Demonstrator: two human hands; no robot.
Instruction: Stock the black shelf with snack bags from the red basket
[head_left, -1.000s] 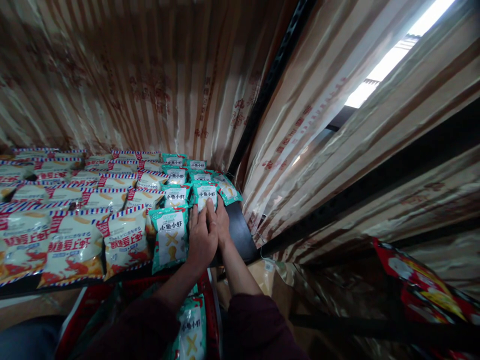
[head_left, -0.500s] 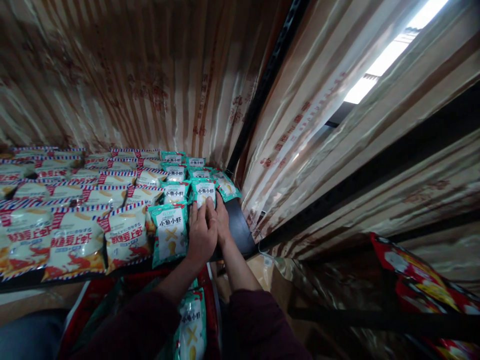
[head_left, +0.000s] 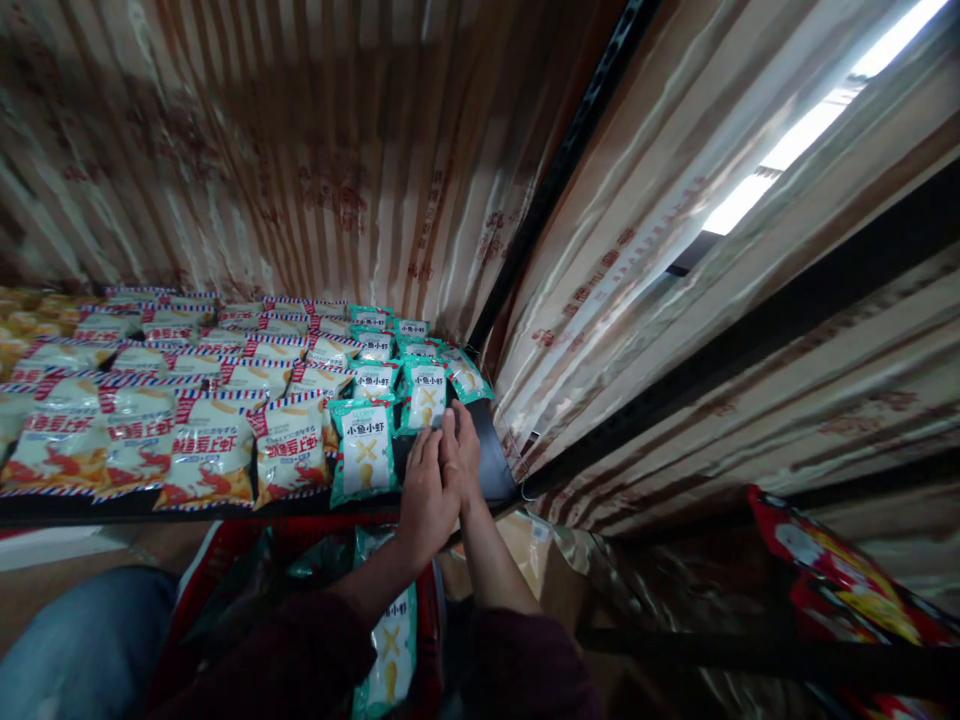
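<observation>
On the shelf (head_left: 495, 468) I count eight teal packs (head_left: 424, 397), one clearly visible in the red box (head_left: 204, 562); left hand (head_left: 429, 495) touches right hand (head_left: 463, 455), each grip loose, fingers straightish.

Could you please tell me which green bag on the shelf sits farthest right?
The slanted green bag near the foot of the black post: its label is askew, while the other green bags up there sit straighter, to its left.
</observation>
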